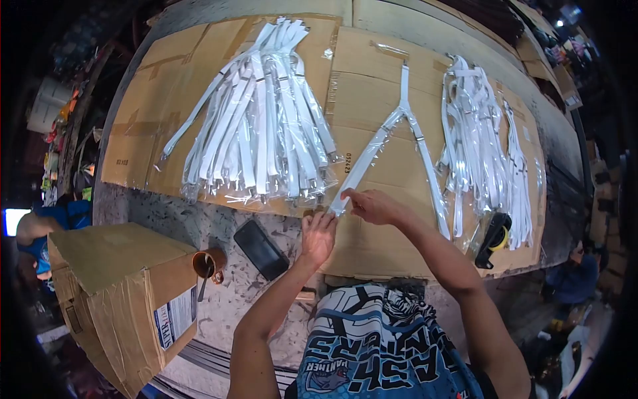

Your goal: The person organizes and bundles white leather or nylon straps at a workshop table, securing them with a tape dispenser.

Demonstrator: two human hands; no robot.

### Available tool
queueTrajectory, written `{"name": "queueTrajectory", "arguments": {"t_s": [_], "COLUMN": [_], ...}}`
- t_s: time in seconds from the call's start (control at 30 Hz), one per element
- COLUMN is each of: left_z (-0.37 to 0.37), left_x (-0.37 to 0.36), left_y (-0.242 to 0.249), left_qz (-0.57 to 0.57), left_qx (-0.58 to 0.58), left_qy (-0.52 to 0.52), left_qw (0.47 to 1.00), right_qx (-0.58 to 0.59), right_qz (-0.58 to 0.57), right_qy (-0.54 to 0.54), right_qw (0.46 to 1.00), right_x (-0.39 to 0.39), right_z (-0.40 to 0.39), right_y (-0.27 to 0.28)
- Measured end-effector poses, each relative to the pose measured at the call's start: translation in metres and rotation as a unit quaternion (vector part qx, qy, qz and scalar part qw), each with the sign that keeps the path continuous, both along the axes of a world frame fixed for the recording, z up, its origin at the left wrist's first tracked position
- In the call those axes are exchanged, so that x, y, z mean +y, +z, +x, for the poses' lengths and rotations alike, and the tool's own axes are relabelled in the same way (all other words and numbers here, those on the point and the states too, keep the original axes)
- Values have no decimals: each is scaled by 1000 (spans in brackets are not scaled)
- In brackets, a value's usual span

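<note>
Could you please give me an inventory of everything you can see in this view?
Y-shaped strap: one, white, centre
Strap piles: two main, white, either side; straps too overlapped to count
Cardboard sheets: at least two, tan, beneath the straps
Tape dispenser: one, black and yellow, lower right
Table: one, greyish, beneath everything
Phone-like device: one, black, left of left forearm
Mug: one, brown, beside the box
Cardboard box: one, brown, lower left
Other people: two, blue clothing, picture's side edges
Background clutter: uncountable, mixed colours, edges
Left hand: one, bare, strap's lower end
Right hand: one, bare, beside it
</note>
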State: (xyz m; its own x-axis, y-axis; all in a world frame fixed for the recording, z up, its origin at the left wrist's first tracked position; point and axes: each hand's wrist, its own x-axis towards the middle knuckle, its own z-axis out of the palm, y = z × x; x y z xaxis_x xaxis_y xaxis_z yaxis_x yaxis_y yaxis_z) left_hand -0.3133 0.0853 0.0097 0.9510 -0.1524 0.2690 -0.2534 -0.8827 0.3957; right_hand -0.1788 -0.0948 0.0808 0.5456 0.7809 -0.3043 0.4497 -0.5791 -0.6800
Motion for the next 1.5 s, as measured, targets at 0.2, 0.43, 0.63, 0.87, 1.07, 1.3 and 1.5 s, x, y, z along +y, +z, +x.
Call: {"name": "queueTrajectory", "arguments": {"t_s": [0.2, 0.43, 0.63, 0.87, 1.07, 1.3, 1.5], "left_z": [0, 0, 0, 0, 2, 7, 0], "left_x": [2, 1, 2, 2, 4, 11, 14], "left_y": [2, 3, 1, -1, 2, 2, -4], "left_qz": [0, -3, 3, 9, -7, 1, 23], "left_qx": [8, 10, 4, 7, 53, 29, 26], "left_qy": [-3, 0, -5, -5, -23, -65, -65], "left_qw": [1000, 1000, 1000, 1000, 998, 997, 997], "right_qx": [13, 22, -45, -161, -180, -218, -212], "right_qz": [-17, -53, -98, -124, -138, -120, -113], "right_qy": [71, 92, 89, 46, -8, -17, -10], "right_qw": [997, 994, 990, 978, 974, 968, 971], "right_x": [30, 37, 44, 52, 46, 39, 38], "right_z": [23, 32, 27, 18, 28, 25, 30], "right_y": [-15, -30, -32, -42, -47, -62, -60]}}
